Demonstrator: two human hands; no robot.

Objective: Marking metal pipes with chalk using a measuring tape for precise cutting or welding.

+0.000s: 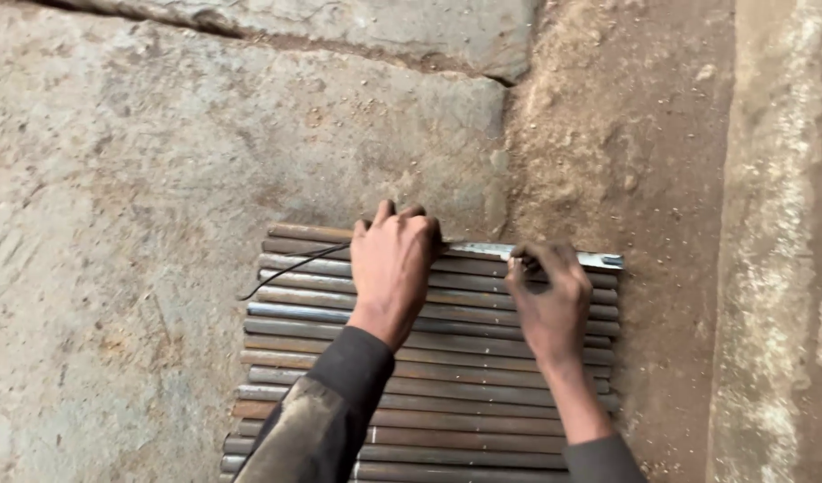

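a row of rusty brown and grey round steel rods [482, 394] is laid side by side on the ground, each running left to right, the row reaching from near to far. the farthest rod [491, 250], shinier than the others, is gripped at its middle and right part. a thin dark wire [290, 270] is seen curving across the far left rod ends.

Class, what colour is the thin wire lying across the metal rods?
Black; the wire shows best in the head view, beside the left hand.
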